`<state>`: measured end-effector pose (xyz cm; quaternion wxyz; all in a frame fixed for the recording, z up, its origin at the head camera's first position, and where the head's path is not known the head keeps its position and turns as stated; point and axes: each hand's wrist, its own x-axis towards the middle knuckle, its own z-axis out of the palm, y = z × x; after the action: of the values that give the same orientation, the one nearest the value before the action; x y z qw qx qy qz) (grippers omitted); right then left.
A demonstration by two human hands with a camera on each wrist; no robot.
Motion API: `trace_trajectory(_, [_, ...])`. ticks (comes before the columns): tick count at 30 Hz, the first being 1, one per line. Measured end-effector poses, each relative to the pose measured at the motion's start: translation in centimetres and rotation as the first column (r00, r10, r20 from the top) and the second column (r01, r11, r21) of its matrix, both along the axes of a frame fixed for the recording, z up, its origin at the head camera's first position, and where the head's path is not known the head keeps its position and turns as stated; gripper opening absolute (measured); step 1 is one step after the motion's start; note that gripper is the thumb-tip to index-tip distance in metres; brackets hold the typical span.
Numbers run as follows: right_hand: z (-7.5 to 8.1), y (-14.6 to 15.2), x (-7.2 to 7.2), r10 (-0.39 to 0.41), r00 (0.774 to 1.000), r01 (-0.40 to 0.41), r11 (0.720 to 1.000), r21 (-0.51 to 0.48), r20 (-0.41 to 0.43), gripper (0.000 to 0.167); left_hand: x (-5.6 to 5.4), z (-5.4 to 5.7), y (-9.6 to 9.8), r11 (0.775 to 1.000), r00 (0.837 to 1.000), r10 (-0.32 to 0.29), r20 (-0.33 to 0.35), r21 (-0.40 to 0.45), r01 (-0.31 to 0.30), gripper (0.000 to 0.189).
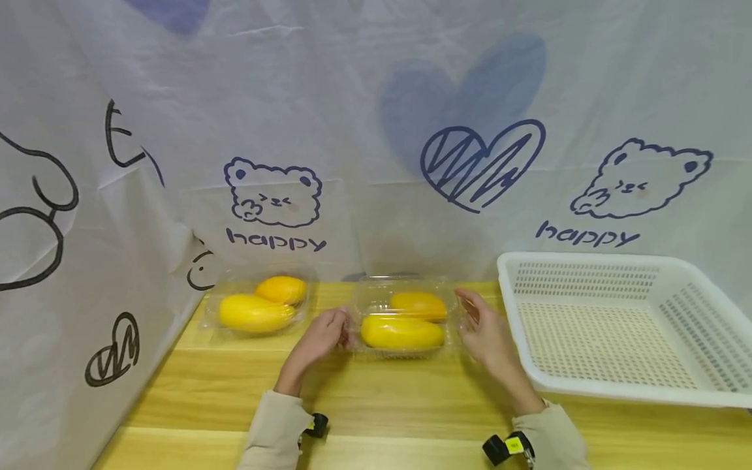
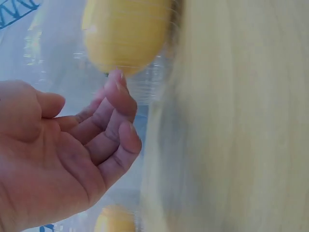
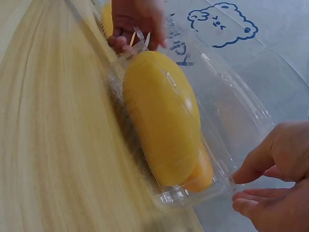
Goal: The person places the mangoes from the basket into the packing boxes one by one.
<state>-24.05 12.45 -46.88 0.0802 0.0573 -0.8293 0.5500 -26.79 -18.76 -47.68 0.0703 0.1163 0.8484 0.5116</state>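
A clear plastic clamshell box (image 1: 360, 297) stands on the table between the two hands. Inside lie two yellow mangoes, the front mango (image 1: 402, 333) longer in view than the back mango (image 1: 417, 304). At the box's left end is my left hand (image 1: 326, 333); its loosely bent fingertips (image 2: 116, 79) meet the clear wall, with the thumb away from them. My right hand (image 3: 275, 179) pinches the rim at the right end between thumb and fingers. Behind the mangoes, a clear lid (image 3: 241, 96) rises in the right wrist view.
To the left, a second clear box holds two more mangoes, including a front mango (image 1: 252, 313). A white slotted plastic basket (image 1: 623, 390) stands at the right. A printed cloth (image 1: 352, 117) hangs behind and along the left of the wooden table (image 1: 376, 405).
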Motion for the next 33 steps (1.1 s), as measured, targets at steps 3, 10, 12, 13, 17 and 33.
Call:
trace_trajectory(3, [0.2,0.0,0.1,0.005,1.0,-0.005,1.0,0.019,0.015,0.066,0.2,0.5,-0.2,0.997,0.998,0.026,0.057,0.066,-0.03,0.052])
trace_trajectory(10, [0.3,-0.1,0.4,0.003,1.0,-0.004,0.993,0.122,0.011,0.065,0.8,1.5,-0.5,0.996,0.996,0.01,0.086,0.083,-0.017,0.039])
trace_trajectory(12, [0.5,-0.1,0.5,0.003,1.0,-0.003,0.987,0.162,0.001,0.065,1.0,1.7,-0.8,0.996,0.995,-0.005,0.095,0.09,-0.003,0.036])
trace_trajectory(13, [0.6,-0.1,0.7,0.004,1.0,-0.003,0.983,0.181,-0.003,0.065,1.0,1.8,-0.9,0.996,0.995,-0.013,0.102,0.095,0.003,0.035])
trace_trajectory(17, [1.1,-0.1,1.3,0.017,1.0,-0.019,0.968,0.249,0.013,0.065,1.2,1.8,-1.3,0.993,0.99,-0.041,0.135,0.115,0.026,0.03])
trace_trajectory(33, [2.9,-0.6,3.5,0.014,1.0,-0.009,0.946,0.323,-0.012,0.062,1.4,1.8,-1.5,0.981,0.96,-0.143,0.239,0.165,0.105,0.032])
